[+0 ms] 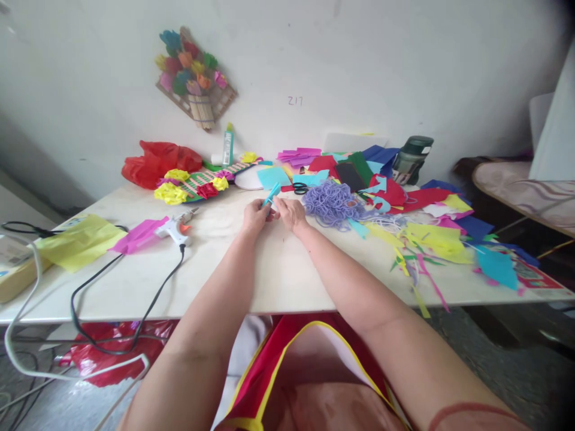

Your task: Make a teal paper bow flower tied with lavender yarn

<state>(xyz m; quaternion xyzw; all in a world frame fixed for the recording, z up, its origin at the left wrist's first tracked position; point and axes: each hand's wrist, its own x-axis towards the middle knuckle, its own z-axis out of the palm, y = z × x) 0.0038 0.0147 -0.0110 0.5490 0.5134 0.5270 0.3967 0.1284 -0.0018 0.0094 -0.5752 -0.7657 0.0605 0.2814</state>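
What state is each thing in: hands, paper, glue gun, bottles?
left hand: pinching blue paper piece
right hand: pinching the same piece
glue gun: lying on table, cord attached
glue bottle: upright, cap on
green flask: upright, lid on

Reaches forward with both bare arms, left slanting toward 1 o'clock, right toward 11 o'clock. Holds left hand and right hand close together, fingertips pinched shut, pointing toward 12 o'clock.
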